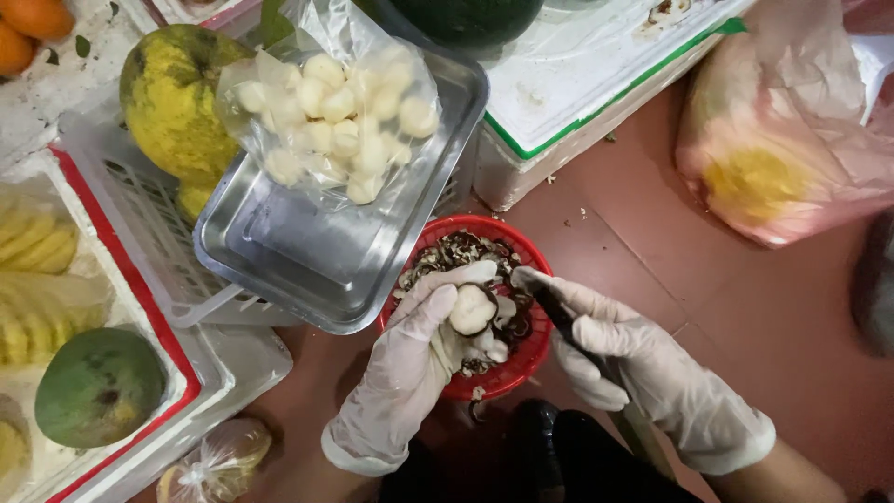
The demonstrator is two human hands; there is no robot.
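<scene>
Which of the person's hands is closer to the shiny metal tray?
Left. The gloved left hand, holding a small half-peeled white fruit, sits just below the metal tray. The right hand, gripping a knife, is farther off to the right, beyond the red basket.

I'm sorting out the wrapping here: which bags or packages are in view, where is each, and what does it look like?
Clear plastic bag: on the steel tray, open-topped, full of pale peeled pieces.
Pink plastic bag: on the floor at upper right, bulging, something yellow inside.
Small knotted clear bag: bottom left, beside the white crate.
No labels, signs or screens show.
</scene>
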